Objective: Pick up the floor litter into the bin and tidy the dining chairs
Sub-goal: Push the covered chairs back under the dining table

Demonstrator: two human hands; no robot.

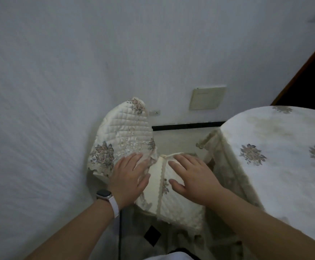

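Covered dining chair [173, 205] sits just below us, its lace seam running away toward the wall [59, 72], beside the table [284, 132]. Our right hand [192, 177] lies flat on it, fingers straight, gripping nothing; left hand [128, 177] likewise flat on the neighbouring quilted cover [122, 132].

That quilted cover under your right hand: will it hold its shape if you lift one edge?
Probably floppy: the quilted cover is padded cloth that drapes over the edge. Likely light: it looks like thin quilting. The stitched surface under the flat right hand looks grippy rather than slick.
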